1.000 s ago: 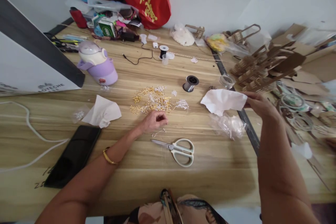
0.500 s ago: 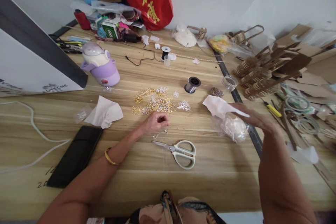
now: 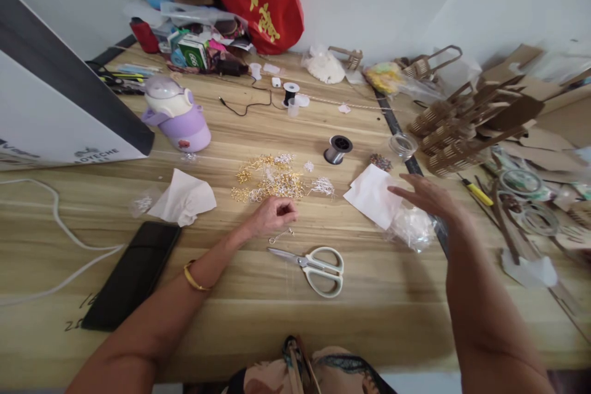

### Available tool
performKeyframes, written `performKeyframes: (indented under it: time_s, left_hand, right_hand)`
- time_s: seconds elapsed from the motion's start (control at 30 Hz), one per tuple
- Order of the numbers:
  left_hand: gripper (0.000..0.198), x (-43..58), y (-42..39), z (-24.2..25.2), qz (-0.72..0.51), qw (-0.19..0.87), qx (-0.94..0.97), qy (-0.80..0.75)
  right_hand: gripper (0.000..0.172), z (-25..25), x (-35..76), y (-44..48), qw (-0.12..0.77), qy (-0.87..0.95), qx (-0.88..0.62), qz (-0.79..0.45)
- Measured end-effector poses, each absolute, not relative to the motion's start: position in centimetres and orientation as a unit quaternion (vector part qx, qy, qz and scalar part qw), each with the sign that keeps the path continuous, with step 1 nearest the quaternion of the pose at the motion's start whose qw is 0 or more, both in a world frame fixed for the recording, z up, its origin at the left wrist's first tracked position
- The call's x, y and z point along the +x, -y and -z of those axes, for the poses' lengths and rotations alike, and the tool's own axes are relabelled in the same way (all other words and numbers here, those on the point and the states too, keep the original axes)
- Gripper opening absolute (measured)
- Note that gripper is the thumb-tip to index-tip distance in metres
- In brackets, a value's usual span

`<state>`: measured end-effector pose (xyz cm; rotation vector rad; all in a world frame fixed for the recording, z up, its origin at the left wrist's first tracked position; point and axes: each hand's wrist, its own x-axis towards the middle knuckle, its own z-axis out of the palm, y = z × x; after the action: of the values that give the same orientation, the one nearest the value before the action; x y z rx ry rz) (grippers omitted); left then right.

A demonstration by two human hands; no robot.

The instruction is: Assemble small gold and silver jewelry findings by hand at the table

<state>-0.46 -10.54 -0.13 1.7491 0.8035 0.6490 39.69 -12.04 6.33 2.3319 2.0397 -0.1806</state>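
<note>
My left hand (image 3: 273,214) rests on the wooden table with its fingers curled, just below a heap of gold and silver jewellery findings (image 3: 272,180). What its fingers hold, if anything, is too small to see. A short chain piece (image 3: 281,235) lies right under it. My right hand (image 3: 422,196) hovers flat with fingers stretched out over the right edge of a white paper sheet (image 3: 370,196) that lies on the table, next to a crumpled clear plastic bag (image 3: 412,226).
White-handled scissors (image 3: 316,265) lie near the front. A black phone (image 3: 132,274) and a tissue (image 3: 184,197) are at the left, a purple bottle (image 3: 178,117) behind. A wire spool (image 3: 338,149), a small glass jar (image 3: 402,144) and wooden baskets (image 3: 466,129) stand to the right.
My right hand lowered the white paper from the air onto the table and let it go, opening flat. My left hand stayed put.
</note>
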Motion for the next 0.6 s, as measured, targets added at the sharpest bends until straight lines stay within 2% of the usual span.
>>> performKeyframes:
  time_s: [0.07,0.17,0.23,0.3,0.4,0.5,0.57,0.6]
  left_hand:
    - [0.019,-0.5,10.5,0.1,-0.271,0.524,0.733,-0.338]
    - [0.02,-0.5,10.5,0.2,-0.271,0.519,0.735,-0.341]
    - [0.021,-0.5,10.5,0.2,-0.27,0.523,0.734,-0.34]
    - [0.021,-0.4,10.5,0.2,-0.268,0.529,0.73,-0.339]
    - [0.021,-0.4,10.5,0.2,-0.266,0.536,0.726,-0.338]
    - [0.021,-0.5,10.5,0.2,-0.264,0.539,0.726,-0.334]
    - [0.02,-0.5,10.5,0.2,-0.264,0.538,0.728,-0.334]
    - [0.02,-0.5,10.5,0.3,-0.265,0.536,0.728,-0.334]
  right_hand:
    - [0.057,-5.2,39.3,11.4,-0.013,-0.652,0.757,0.044]
    - [0.035,-4.7,38.2,11.2,-0.095,-0.644,0.756,0.061]
    - [0.026,-5.7,37.2,11.7,-0.167,-0.658,0.722,0.134]
    - [0.025,-7.5,35.9,12.3,-0.274,-0.649,0.665,0.251]
    - [0.021,-10.5,33.9,13.1,-0.42,-0.61,0.599,0.305]
    - [0.026,-12.5,32.6,13.6,-0.513,-0.591,0.58,0.228]
    - [0.03,-13.0,32.9,13.8,-0.514,-0.604,0.59,0.151]
    - [0.026,-12.9,33.5,13.9,-0.503,-0.607,0.607,0.1]
